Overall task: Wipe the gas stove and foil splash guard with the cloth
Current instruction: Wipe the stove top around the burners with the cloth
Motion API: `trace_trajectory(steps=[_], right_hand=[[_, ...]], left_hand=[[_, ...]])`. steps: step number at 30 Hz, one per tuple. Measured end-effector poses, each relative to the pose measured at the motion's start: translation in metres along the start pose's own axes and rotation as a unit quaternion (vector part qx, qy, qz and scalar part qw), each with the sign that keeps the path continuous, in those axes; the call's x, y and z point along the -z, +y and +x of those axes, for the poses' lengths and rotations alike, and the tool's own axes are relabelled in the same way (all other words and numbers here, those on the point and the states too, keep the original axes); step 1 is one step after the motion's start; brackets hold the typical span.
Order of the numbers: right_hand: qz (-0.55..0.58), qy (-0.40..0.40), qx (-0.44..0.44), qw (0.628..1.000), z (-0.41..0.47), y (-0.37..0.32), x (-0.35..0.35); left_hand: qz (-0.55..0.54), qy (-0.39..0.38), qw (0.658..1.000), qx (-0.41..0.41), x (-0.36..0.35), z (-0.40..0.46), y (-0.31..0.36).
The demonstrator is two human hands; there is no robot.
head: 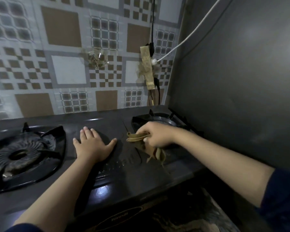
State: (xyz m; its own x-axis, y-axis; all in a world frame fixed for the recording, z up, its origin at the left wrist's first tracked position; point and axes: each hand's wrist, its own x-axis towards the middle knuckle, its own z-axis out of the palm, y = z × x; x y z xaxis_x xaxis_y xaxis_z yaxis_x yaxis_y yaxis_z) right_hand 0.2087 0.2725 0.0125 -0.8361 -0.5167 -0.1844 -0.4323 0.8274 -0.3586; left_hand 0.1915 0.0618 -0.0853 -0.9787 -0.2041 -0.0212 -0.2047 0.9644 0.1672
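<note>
Head view. Both forearms reach in over the gas stove [117, 124] (dark top, a burner each side). Left hand [92, 143] lies flat on the centre panel, fingers straight and spread, holding nothing. Right hand [155, 136] grips the bunched tan cloth [137, 138], fingers curled round it, just in front of the right burner [159, 120]. Grey foil splash guard [233, 72] stands at right, apart from the cloth.

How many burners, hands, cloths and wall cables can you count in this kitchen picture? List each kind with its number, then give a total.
Burners: 2, left burner and right burner
Hands: 2, left hand and right hand
Cloths: 1, cloth
Wall cables: 2, black cable and white cable
Total: 7
</note>
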Motion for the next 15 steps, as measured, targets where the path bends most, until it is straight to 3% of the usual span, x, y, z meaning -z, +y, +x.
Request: trace_trajectory(steps=[3,7,11,15], right_hand=[[0.013,-0.021,0.023,0.999,0.016,0.029,0.047],[0.058,0.035,0.064,0.996,0.044,0.051,0.092],[-0.011,0.06,0.079,0.995,0.099,0.06,0.112],[0.001,0.045,0.151,0.988,0.165,0.04,0.107]], left_hand=[[0.034,-0.01,0.999,0.004,0.007,0.003,0.002],[0.112,-0.054,0.992,0.025,0.028,0.015,0.013],[0.062,-0.024,0.995,0.074,0.012,0.016,0.038],[0.026,0.018,0.995,0.099,-0.002,0.021,0.042]])
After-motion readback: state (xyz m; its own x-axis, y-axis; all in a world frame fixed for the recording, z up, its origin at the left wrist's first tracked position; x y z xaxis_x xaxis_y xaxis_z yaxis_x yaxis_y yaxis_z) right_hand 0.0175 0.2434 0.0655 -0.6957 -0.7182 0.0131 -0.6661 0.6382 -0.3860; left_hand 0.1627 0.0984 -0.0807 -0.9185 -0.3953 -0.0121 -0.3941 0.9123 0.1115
